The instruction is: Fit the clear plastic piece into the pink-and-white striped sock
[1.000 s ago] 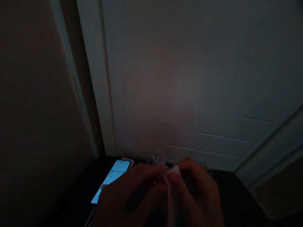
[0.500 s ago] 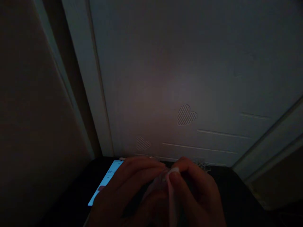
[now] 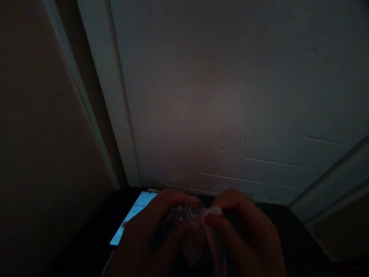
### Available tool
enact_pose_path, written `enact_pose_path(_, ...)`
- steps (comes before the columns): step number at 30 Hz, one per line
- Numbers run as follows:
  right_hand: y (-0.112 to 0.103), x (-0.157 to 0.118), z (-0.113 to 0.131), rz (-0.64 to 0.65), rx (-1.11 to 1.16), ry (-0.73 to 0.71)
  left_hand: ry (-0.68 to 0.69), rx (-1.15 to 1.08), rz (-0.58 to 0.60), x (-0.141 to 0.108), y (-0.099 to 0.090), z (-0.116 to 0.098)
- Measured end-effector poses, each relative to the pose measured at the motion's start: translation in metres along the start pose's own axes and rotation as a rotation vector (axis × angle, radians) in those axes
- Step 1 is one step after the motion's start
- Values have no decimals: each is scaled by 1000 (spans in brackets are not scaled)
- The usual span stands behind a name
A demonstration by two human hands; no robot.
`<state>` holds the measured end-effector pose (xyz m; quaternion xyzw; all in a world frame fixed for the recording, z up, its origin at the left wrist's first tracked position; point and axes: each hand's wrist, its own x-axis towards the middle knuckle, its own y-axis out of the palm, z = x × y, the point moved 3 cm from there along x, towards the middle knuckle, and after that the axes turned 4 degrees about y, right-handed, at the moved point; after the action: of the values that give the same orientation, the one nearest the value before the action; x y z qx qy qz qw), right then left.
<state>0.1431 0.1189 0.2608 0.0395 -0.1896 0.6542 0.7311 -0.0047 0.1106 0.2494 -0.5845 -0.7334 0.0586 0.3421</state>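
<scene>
In the dim head view, my left hand (image 3: pixel 150 231) pinches a small clear plastic piece (image 3: pixel 193 212) with a round, ring-like end between thumb and fingers. Its exact kind is hard to make out. My right hand (image 3: pixel 250 231) is closed on a thin pale cloth or tissue (image 3: pixel 215 242), which hangs down between the hands. The cloth's upper edge touches the clear piece at its right side. Darkness and the fingers hide the lower parts of both things.
A lit phone (image 3: pixel 131 221) showing a timer lies left of my left hand on a dark surface (image 3: pixel 95 238). Behind stands a pale panel (image 3: pixel 184 96) with embossed hearts and lines. Small clear items (image 3: pixel 256 204) lie partly hidden beyond my right hand.
My left fingers have shifted and spread, so the round clear piece now shows between the hands. The cloth remains in my right hand. The view has moved slightly.
</scene>
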Motion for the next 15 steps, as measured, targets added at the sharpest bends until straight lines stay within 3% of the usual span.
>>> enact_pose_path(6,-5,-1,-1,-78,-60,-34,-8,-20,47,1,5,8)
enact_pose_path(15,-11,-6,-3,-246,-41,-203,159,16,91,1,1,3)
